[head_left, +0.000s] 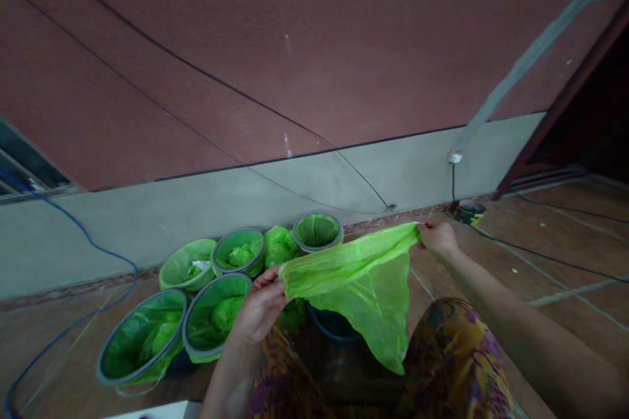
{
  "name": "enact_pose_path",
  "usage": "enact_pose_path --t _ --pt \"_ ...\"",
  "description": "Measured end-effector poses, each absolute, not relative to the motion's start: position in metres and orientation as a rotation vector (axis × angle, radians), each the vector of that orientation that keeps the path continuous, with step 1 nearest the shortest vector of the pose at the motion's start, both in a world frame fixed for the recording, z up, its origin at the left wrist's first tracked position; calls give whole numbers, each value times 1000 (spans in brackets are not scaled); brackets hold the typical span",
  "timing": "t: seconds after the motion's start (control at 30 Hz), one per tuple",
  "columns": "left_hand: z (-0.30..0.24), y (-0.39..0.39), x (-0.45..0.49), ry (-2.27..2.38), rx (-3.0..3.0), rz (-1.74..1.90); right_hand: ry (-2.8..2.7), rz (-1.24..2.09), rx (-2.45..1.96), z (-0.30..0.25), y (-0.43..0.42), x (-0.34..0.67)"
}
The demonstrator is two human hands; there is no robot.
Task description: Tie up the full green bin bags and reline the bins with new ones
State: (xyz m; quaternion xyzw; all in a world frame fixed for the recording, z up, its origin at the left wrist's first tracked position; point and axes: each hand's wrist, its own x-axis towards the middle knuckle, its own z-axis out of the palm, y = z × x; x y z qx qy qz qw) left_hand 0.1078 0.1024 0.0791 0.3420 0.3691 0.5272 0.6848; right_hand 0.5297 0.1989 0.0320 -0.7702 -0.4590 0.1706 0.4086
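A thin, see-through bright green bag (363, 281) is stretched between my two hands, its lower part hanging down toward my right knee. My left hand (263, 304) pinches its left top corner. At the other end, my right hand (437, 237) grips the right top corner with the fingers closed. Below the bag, between my knees, a dark bucket (331, 326) shows only in part. To the left stand several buckets lined with the same green material, among them a large one (105, 366), another (189, 334) and a round one (318, 232) by the wall.
A bunched green bag (279, 245) sits between buckets. A blue cable (93, 245) runs down the left side. At right, a small can (469, 211) stands on the tiled floor (550, 255) near a socket (455, 158) with a black cord. The wall (295, 177) is close ahead.
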Motion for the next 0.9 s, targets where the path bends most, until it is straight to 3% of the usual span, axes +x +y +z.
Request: enact_pose_path --t 0.13,0.23,0.33,0.47,0.57,0.6,0.67,0.73,0.8,0.9 --pt "71 125 102 1541 1077 1391 -1416 339 -2010 58 187 514" --pt "80 144 90 2097 1476 1341 -1686 177 -1865 92 180 501" --pt "113 155 79 2153 1536 1354 -1731 91 -1738 139 169 494" --pt "151 149 77 1787 1396 1783 -1390 -279 -1492 185 137 490" --pt "128 134 79 1630 1414 2063 -1113 -572 -1485 156 112 485" --pt "112 129 79 1719 1474 1902 -1158 -516 -1649 133 105 484" --pt "74 123 76 1865 1565 1378 -1556 -72 -2121 75 95 480" --pt "44 122 71 1955 1579 1111 -1825 237 -2325 21 88 478" --pt "31 126 65 2044 1556 998 -1880 269 -2401 -15 81 475" --pt "38 136 67 2111 1558 902 -1962 269 -2450 -26 76 468"
